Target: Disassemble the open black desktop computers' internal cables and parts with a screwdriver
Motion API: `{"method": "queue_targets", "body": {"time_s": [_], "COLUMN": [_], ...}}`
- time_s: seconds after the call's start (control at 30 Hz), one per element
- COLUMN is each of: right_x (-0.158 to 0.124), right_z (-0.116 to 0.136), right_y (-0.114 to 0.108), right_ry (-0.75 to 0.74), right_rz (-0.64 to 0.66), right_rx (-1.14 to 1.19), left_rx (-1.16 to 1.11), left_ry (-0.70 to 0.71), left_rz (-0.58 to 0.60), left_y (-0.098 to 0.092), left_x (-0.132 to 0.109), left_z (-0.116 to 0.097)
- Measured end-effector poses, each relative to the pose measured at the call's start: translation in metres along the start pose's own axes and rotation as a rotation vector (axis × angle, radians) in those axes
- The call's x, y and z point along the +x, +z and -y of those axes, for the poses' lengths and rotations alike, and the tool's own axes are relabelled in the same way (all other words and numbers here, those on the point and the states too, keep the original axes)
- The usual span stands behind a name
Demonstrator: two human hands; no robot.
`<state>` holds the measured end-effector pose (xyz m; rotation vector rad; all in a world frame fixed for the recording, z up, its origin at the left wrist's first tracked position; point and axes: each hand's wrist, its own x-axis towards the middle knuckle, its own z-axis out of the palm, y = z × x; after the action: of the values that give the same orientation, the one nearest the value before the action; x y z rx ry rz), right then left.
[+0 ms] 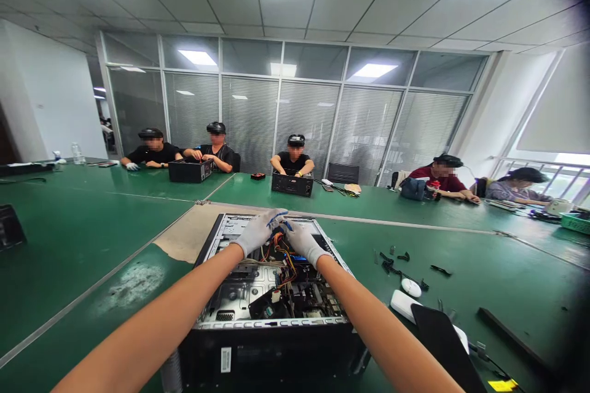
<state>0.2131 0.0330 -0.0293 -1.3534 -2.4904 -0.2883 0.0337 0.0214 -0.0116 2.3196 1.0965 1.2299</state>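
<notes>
Nearest you, the smooth black wall of an open, boxy metal computer case [276, 356] faces your body, a small white printed label [225, 360] on it. A slotted silver rim bounds the opening. To your right, a flat black slab with straight edges [445, 344] overlaps a white oblong piece [402, 306], with a narrow dark bar [511, 338] farther right; green table [115, 331] stretches away on your left up to a pale seam. Inside the case lie a stamped, shiny silver panel [251, 285] and a tangle of thin orange, yellow and black wires [288, 264].

At the case's far end, your left hand [260, 234] and right hand [304, 242], in white knit gloves with blue fingertips, meet over the wires. Each grip is curled inward, fingers close together; you cannot tell whether either pinches anything. A wrinkled tan sheet [179, 236] shows past the case's left edge. Across the table, co-workers sit, two beside black cases, before a glass partition [313, 116].
</notes>
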Motion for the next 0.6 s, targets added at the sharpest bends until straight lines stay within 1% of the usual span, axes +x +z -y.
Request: {"method": "queue_targets", "body": {"time_s": [0.1, 0.17, 0.27, 0.4, 0.5, 0.6], "right_x": [-0.010, -0.015, -0.016, -0.011, -0.008, -0.009], "right_z": [-0.001, -0.002, -0.002, 0.003, 0.009, 0.011], "right_y": [0.002, 0.002, 0.001, -0.006, -0.015, -0.026], "right_ry": [-0.023, -0.040, -0.041, 0.028, 0.058, 0.030], "right_rz": [0.014, 0.023, 0.028, 0.006, -0.053, -0.075], "right_rx": [-0.054, -0.111, -0.158, -0.130, -0.073, -0.056], "left_rx": [0.135, 0.137, 0.051, -0.140, -0.251, -0.350], "left_ry": [-0.058, -0.079, -0.126, -0.236, -0.269, -0.263], "left_rz": [0.037, 0.047, 0.012, -0.062, -0.085, -0.089], "left_y": [0.006, 0.010, 0.013, 0.011, 0.007, 0.002], "left_x": [-0.002, -0.002, 0.000, 0.005, 0.005, 0.002], "left_z": [0.011, 0.015, 0.019, 0.021, 0.021, 0.021]}}
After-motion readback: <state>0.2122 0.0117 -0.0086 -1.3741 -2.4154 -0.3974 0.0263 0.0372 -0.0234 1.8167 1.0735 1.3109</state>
